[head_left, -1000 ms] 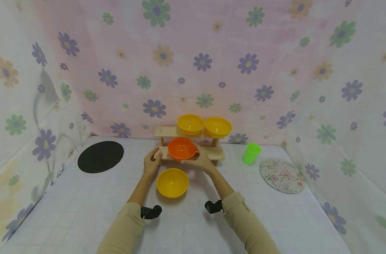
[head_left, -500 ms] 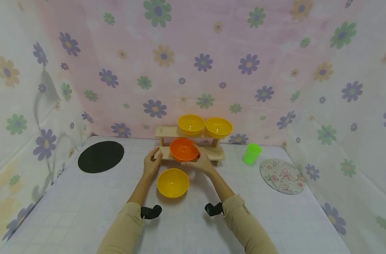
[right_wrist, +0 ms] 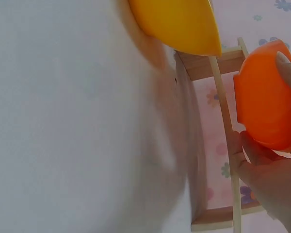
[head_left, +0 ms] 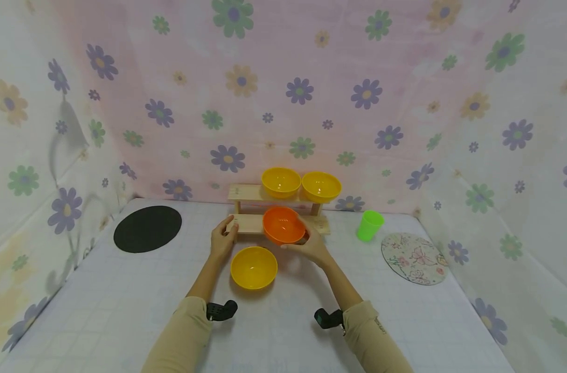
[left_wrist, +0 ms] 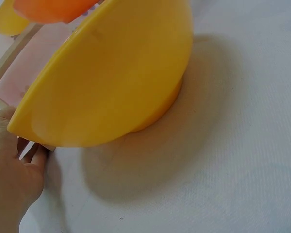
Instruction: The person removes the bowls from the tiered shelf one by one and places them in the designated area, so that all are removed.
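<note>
An orange bowl (head_left: 283, 226) is in front of and over the lower step of a two-tier wooden stand (head_left: 250, 225). My right hand (head_left: 315, 245) holds that bowl by its right side, thumb and fingers on its wall, as the right wrist view also shows with the bowl (right_wrist: 267, 99) apart from the step. With my left hand (head_left: 223, 241) I grip the left end of the lower step; in the left wrist view a yellow bowl (left_wrist: 121, 73) partly hides this hand. That yellow bowl (head_left: 253, 268) rests on the table between my forearms.
Two more yellow bowls (head_left: 281, 183) sit side by side on the upper step. A green cup (head_left: 370, 226) and a round flowered mat (head_left: 414, 259) lie to the right; a black round mat (head_left: 148, 229) is at left. Flowered cloth walls (head_left: 269, 93) enclose the white table (head_left: 274, 331).
My right hand has moved the orange bowl rightward along the lower step and slightly toward me. The left hand stays on the stand's end, and the yellow bowls have not moved.
</note>
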Available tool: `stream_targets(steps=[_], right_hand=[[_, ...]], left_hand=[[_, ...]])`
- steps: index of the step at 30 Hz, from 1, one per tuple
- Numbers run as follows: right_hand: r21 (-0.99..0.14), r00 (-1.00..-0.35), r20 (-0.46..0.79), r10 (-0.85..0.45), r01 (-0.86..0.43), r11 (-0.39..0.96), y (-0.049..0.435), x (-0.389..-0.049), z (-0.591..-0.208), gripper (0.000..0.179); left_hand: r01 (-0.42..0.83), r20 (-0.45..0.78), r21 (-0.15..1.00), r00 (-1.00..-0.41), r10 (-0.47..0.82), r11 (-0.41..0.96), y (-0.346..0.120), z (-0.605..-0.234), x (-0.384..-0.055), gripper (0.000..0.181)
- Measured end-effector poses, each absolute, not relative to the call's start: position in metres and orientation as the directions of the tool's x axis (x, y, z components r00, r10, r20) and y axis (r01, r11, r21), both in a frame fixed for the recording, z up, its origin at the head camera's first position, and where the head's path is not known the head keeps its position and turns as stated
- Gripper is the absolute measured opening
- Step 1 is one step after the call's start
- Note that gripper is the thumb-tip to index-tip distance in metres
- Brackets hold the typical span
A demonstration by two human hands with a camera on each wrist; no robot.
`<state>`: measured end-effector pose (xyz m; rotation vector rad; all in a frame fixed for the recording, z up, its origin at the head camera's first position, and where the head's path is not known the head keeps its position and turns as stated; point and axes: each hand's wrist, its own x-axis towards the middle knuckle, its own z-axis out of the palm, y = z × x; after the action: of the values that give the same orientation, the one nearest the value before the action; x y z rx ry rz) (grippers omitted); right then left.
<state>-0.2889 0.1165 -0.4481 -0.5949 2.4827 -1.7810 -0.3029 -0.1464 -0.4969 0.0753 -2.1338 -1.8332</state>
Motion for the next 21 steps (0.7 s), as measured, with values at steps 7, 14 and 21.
stream_targets(steps=[7, 14, 21], right_hand=[[-0.947, -0.925, 0.131, -0.357, -0.223, 0.230, 0.128, -0.258, -0.421, 0.087], [-0.933, -0.926, 0.116, -0.359, -0.225, 0.279, 0.142, -0.246, -0.431, 0.089], [-0.945, -0.936, 0.101, -0.338, -0.196, 0.261, 0.156, -0.248, -0.466, 0.092]], left_hand=[[0.162, 0.201, 0.973, -0.947, -0.252, 0.166, -0.146, -0.496, -0.302, 0.042], [0.182, 0.210, 0.974, -0.944, -0.254, 0.132, -0.146, -0.497, -0.301, 0.041], [0.192, 0.211, 0.976, -0.946, -0.246, 0.099, -0.146, -0.495, -0.299, 0.041]])
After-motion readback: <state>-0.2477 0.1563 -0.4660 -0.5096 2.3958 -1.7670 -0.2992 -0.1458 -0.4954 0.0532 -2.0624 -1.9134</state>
